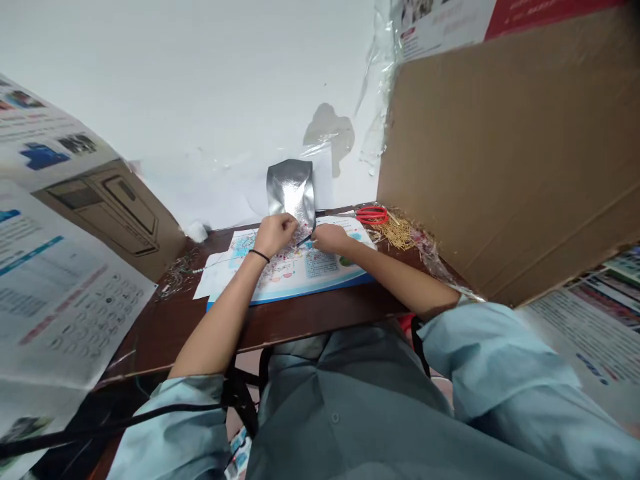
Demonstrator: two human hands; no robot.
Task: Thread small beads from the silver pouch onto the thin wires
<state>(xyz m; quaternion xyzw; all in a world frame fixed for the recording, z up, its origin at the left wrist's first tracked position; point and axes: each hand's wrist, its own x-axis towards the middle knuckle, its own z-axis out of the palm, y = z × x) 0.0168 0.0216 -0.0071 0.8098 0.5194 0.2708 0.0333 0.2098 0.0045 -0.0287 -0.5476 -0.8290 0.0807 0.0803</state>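
My left hand, with a black band at the wrist, is curled over a scatter of small pink and white pieces on a printed paper sheet. What its fingers hold is hidden. My right hand is close beside it, with its fingertips at a thin dark rod. A crumpled silver foil bag stands just behind both hands, near the sheet's far edge. Red-handled scissors and a heap of thin brass pins lie to the right of my right hand.
The sheet rests on a brown wooden table. A tangle of small metal bits lies at its left. A cardboard panel rises on the right, printed paper hangs on the left, and a white wall stands behind.
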